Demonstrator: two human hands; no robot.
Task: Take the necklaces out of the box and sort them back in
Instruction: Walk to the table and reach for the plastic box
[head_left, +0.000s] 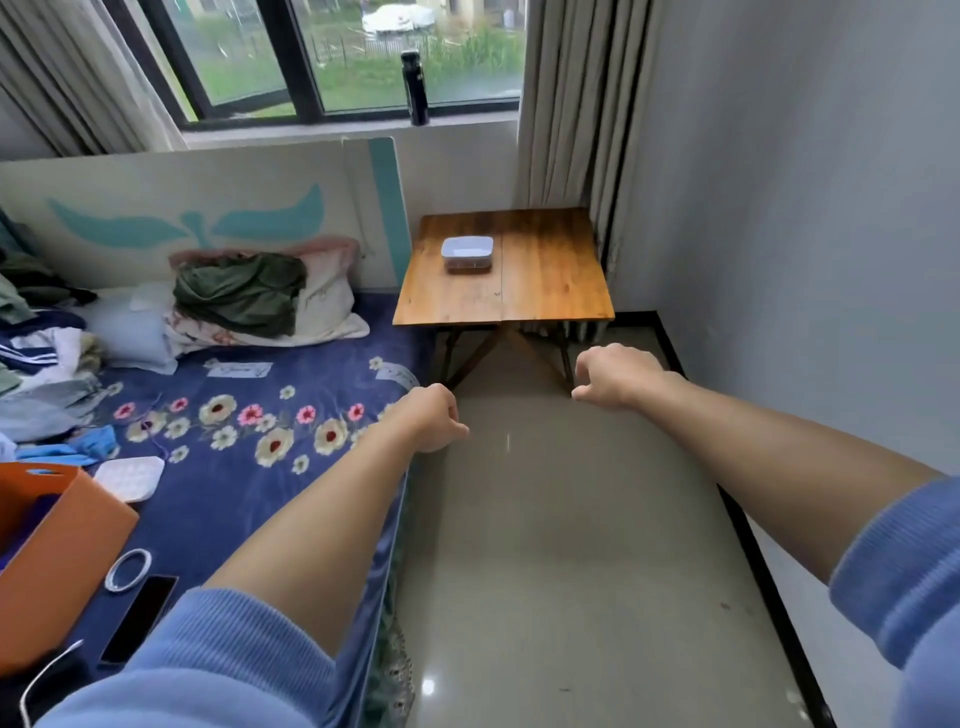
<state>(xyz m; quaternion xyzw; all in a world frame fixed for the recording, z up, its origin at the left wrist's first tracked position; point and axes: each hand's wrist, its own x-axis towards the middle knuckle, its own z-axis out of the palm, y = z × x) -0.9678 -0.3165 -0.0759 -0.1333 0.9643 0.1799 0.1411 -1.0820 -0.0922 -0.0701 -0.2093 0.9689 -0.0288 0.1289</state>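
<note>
A small clear box with a white lid stands closed on a wooden folding table at the far end of the room. No necklace shows; the box's contents are hidden. Both my arms stretch forward over the floor, well short of the table. My left hand hangs at the bed's edge with fingers curled loosely and nothing in it. My right hand is below the table's front edge, fingers curled downward, also holding nothing.
A bed with a blue floral cover fills the left, carrying pillows, clothes, an orange box, a phone and a white tray. A dark bottle stands on the windowsill. The wall is on the right, with tiled floor between.
</note>
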